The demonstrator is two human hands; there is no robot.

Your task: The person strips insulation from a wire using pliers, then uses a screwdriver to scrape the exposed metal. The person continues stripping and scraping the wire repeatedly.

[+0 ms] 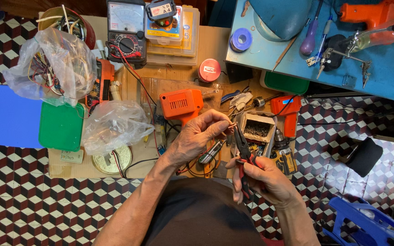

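My left hand pinches a small copper-coloured part between thumb and fingertips, just above my lap. My right hand grips the red handles of a pair of pliers, whose dark jaws point up and touch the small part. Both hands meet over the front edge of a low cardboard-covered work surface. What the part is exactly stays too small to tell.
An orange soldering gun, an analogue multimeter, clear parts boxes, two plastic bags of wires, a red round tin and a small box of bits crowd the surface. A blue bench stands at upper right, blue and green lids at left.
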